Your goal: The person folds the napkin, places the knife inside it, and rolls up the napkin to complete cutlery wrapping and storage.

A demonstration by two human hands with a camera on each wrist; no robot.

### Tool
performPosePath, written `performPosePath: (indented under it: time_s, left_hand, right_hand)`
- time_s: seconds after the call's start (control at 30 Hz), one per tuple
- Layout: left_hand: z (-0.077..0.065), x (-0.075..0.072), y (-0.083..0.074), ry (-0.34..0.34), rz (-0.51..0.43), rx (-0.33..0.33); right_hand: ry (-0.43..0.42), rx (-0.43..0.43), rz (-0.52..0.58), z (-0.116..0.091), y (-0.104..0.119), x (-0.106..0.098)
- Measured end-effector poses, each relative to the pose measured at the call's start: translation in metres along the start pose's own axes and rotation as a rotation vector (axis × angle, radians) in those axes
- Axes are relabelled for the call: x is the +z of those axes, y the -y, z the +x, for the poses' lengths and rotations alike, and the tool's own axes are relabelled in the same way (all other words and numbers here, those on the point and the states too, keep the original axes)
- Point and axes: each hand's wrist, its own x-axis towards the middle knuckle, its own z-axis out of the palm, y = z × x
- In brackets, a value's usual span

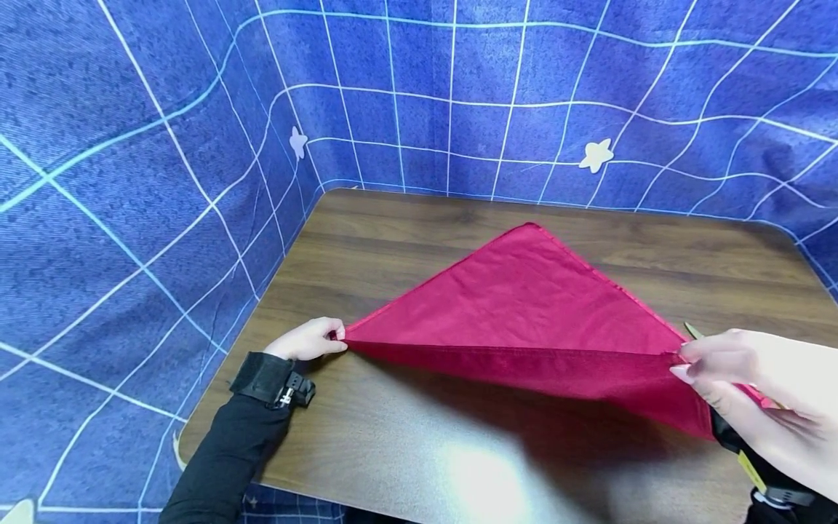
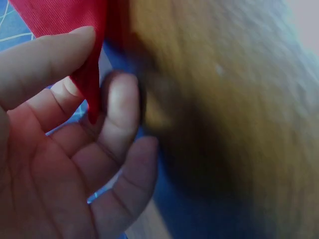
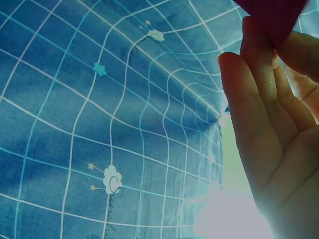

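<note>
Plainly, red triangular cloth (image 1: 517, 306) over brown wood-grain surface (image 1: 393, 218), apex toward far edge, long axis left-right, left hand (image 1: 308, 340) and right hand (image 1: 762, 393) pinching opposite ends, drooping left tip (image 2: 90, 88) seen only from left wrist.

White glare (image 1: 484, 477) spots the tabletop (image 1: 366, 444) beside soft shadow (image 1: 556, 437).

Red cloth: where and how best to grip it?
Probably thumb-and-finger pinches on the red cloth at its left and right corners, each from its outer side, as the left hand and right hand do. It's thin and limp, spread between those narrow corners; the far corner points away.
</note>
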Motion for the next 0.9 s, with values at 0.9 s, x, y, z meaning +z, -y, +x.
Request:
performPosePath:
  time_s: [0.9]
  left_hand:
    - [-0.02,-0.013,0.023,0.03,-0.255,0.009]
  right_hand:
    - [0.234,-0.048,-0.157,0.091,0.007,-0.001]
